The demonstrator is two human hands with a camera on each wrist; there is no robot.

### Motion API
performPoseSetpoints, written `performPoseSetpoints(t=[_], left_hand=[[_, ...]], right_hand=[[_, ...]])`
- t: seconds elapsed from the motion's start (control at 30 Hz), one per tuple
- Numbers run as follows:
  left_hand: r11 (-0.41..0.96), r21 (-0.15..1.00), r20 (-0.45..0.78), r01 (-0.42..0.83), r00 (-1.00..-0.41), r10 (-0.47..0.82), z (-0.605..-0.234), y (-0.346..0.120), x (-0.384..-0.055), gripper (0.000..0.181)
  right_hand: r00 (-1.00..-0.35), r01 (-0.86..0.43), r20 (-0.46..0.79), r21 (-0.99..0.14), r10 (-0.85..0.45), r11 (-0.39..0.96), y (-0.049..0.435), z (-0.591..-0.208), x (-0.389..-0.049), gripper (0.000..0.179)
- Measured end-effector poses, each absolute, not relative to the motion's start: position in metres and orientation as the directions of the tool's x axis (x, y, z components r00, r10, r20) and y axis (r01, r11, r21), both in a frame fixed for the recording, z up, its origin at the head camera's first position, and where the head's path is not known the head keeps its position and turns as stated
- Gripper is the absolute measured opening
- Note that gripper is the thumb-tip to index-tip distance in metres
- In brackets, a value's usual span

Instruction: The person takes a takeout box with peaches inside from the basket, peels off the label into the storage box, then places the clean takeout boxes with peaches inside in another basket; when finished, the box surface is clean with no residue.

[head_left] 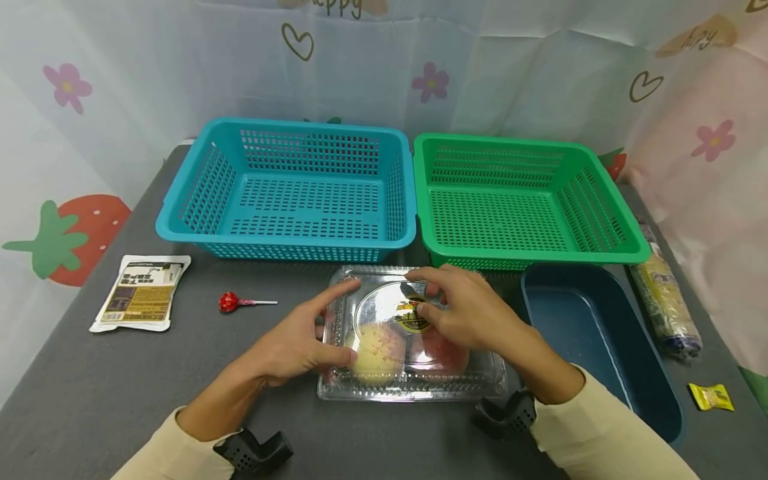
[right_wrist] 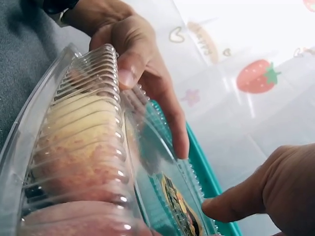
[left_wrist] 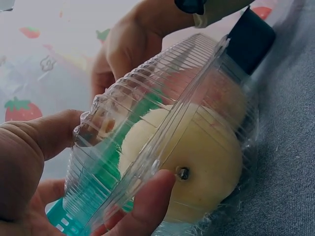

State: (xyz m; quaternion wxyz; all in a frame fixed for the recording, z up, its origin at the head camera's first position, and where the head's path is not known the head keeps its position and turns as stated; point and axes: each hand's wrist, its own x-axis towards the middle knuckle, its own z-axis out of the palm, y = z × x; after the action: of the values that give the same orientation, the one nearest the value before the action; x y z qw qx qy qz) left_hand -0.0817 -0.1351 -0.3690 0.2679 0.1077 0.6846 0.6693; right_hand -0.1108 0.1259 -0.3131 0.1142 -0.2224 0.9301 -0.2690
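A clear plastic clamshell box (head_left: 360,300) lies closed on the table, with a round yellow-and-black label (head_left: 413,317) on its lid. Through the plastic show a pale yellow fruit (left_wrist: 197,152) with a dark stem spot and a reddish-pink fruit (head_left: 441,353). My left hand (head_left: 294,343) grips the box's left side, thumb toward the front and index finger along the lid's edge. Over the lid's right half, my right hand (head_left: 471,307) has its index finger stretched toward the back edge and its thumb by the label. In the right wrist view one fingertip (right_wrist: 211,209) meets the lid beside the label.
Behind the box stand a blue basket (head_left: 288,243) and a green basket (head_left: 540,257). A dark blue tub (head_left: 600,353) is at right, beside a yellow long package (head_left: 666,300) and a small yellow wrapped candy (head_left: 711,397). Leftward lie a red lollipop (head_left: 229,302) and a white-edged pouch (head_left: 141,293).
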Motion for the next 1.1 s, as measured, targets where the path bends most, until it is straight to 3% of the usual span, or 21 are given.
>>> performPoseSetpoints(t=[0.2, 0.37, 0.6, 1.1], left_hand=[[0.08, 0.974, -0.224, -0.214, -0.829, 0.512, -0.37, -0.135, -0.081, 0.098], [0.105, 0.969, -0.245, -0.223, -0.828, 0.503, -0.368, -0.135, -0.082, 0.099], [0.12, 0.969, -0.248, -0.217, -0.83, 0.499, -0.367, -0.136, -0.082, 0.099], [0.123, 0.966, -0.26, -0.229, -0.833, 0.489, -0.365, -0.134, -0.082, 0.1]], right_hand=[[-0.894, -0.228, -0.189, -0.588, -0.406, 0.776, 0.123, -0.311, -0.118, 0.02], [-0.905, -0.241, -0.168, -0.554, -0.391, 0.797, 0.119, -0.311, -0.121, 0.007], [-0.907, -0.284, -0.11, -0.555, -0.407, 0.782, 0.117, -0.314, -0.121, 0.013], [-0.903, -0.336, 0.038, -0.684, -0.428, 0.648, 0.125, -0.307, -0.107, 0.009]])
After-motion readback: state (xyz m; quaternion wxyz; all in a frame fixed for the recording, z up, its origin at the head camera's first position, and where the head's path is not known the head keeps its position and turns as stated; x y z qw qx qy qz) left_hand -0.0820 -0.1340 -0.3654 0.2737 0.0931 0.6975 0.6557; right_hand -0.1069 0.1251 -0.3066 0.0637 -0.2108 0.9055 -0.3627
